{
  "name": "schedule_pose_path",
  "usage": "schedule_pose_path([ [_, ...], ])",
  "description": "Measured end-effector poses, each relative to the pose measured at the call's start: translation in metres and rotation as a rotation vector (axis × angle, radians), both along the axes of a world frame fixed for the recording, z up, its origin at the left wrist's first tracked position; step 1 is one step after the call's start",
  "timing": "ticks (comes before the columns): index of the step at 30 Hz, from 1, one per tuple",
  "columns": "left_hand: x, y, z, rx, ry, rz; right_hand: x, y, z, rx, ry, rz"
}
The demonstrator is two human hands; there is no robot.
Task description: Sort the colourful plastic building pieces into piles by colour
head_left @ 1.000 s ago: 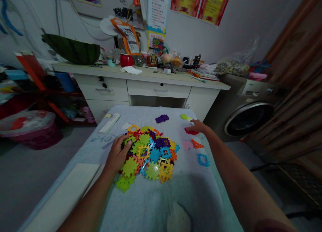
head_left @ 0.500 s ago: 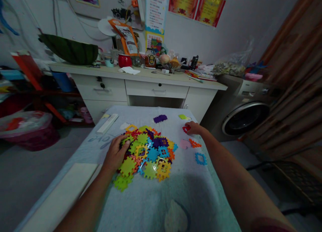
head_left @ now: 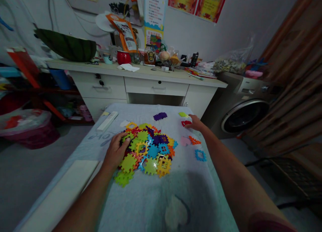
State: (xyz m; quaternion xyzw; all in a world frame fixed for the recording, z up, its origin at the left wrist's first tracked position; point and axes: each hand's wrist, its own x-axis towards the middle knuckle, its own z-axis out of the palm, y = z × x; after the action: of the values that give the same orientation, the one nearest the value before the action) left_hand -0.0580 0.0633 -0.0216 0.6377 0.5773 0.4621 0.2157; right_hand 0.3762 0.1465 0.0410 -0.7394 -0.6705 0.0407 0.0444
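Note:
My left hand [head_left: 118, 148] lies on the left side of a heap of colourful toothed plastic building pieces [head_left: 153, 151], its fingers extended and thumb apart. Lime green pieces [head_left: 128, 163] lie beside and below that hand. At the far right of the table, my right hand [head_left: 196, 123] is at a red toothed piece [head_left: 185, 123], fingers apart around its right side. Just beyond is a lime green piece [head_left: 182, 114]. Nearer me on that side are a pink piece [head_left: 184, 141], an orange piece [head_left: 194, 140] and a blue square frame piece [head_left: 200, 155].
A purple piece [head_left: 160, 116] lies alone beyond the heap. A white bar [head_left: 107, 121] and a long white board [head_left: 65, 188] rest on the table's left side. Behind stands a cluttered desk [head_left: 156, 86], with a washing machine [head_left: 241, 104] to its right.
The red piece has shifted slightly away from me, towards the green one, and my right hand's fingers have spread. My left hand stays on the heap. The view has tilted a little.

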Motion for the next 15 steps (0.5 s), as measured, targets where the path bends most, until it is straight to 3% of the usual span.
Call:
schedule_pose_path([
  [2, 0.0, 0.0, 0.0, 0.002, 0.004, 0.001, 0.008, -0.018, 0.005, 0.012, 0.05, 0.019],
  [4, 0.0, 0.0, 0.0, 0.006, 0.009, 0.004, 0.014, -0.04, 0.006, -0.079, 0.109, 0.067],
  [8, -0.001, 0.002, -0.003, 0.015, 0.014, 0.001, 0.017, -0.078, -0.004, -0.196, 0.112, 0.131],
  [11, -0.001, 0.003, -0.004, 0.02, 0.019, -0.001, 0.012, -0.088, -0.012, -0.16, 0.067, 0.166],
  [15, -0.001, 0.003, -0.005, 0.026, 0.018, -0.003, 0.005, -0.081, -0.013, -0.057, 0.086, 0.163],
])
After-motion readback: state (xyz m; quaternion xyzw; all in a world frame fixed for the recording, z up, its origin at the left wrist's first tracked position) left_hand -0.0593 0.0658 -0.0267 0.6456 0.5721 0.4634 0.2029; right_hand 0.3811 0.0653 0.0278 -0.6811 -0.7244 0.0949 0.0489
